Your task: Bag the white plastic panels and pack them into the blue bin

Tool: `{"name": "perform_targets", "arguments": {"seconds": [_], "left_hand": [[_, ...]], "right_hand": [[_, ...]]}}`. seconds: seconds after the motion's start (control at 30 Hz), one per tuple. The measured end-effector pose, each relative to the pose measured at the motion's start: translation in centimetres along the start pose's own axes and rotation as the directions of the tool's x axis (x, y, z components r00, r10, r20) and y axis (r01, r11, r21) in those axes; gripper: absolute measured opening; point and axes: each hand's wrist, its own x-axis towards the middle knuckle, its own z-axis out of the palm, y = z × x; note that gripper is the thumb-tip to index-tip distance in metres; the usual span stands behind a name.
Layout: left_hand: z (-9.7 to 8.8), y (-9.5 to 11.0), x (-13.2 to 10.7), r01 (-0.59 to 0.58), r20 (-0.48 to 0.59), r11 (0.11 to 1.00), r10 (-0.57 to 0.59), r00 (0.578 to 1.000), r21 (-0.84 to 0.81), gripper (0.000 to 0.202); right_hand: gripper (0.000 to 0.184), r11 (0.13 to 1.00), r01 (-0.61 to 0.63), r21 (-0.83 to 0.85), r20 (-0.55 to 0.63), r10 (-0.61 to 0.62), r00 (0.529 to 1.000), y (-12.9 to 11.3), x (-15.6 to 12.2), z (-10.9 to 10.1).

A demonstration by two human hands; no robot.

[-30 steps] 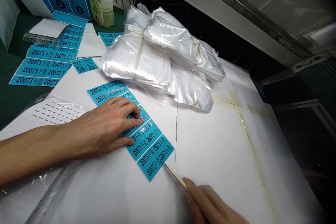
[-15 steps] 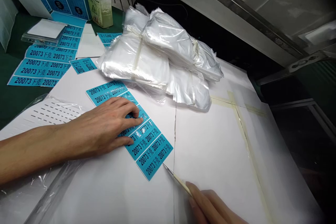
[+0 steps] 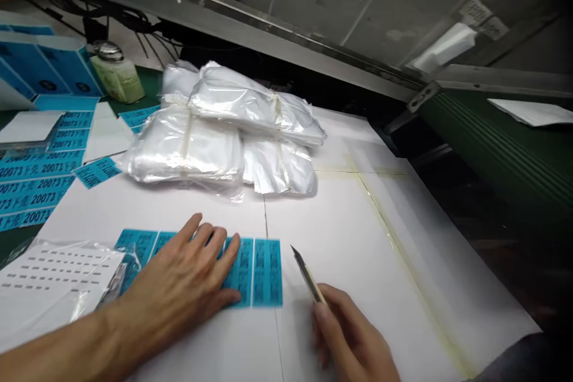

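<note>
Left hand (image 3: 179, 280) is lying open and flat with the fingers spread, pressing down on a row of blue label strips (image 3: 267, 271) printed with 20073; the strips sit side by side on a big white paper sheet (image 3: 340, 233), mostly under that hand, with the rightmost 1 fully showing; right hand (image 3: 353, 334) is closed in a pinch around a craft knife (image 3: 308, 274) with a pale handle, the blade tip pointing up and away, just right of the strips and not touching them; my guess is the labels are thin, light and easy to slide, so pin them flat or lift them by an edge with a fingertip; the knife should be light too, but sharp, so handle only; further back there's a heap of taped bundles of clear plastic bags (image 3: 188, 149); off to the left are more blue labels (image 3: 40, 173), a glass bottle (image 3: 117, 80) and a perforated white sheet (image 3: 58, 277) in plastic.
</note>
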Motion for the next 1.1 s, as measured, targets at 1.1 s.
{"name": "perform_targets", "arguments": {"seconds": [1.1], "left_hand": [[-0.3, -1.3, -3.9, 0.131, -0.219, 0.947, -0.200, 0.955, -0.292, 0.027]], "right_hand": [[0.021, 0.780, 0.590, -0.207, 0.242, -0.544, 0.804, -2.8, 5.2, 3.1]]}}
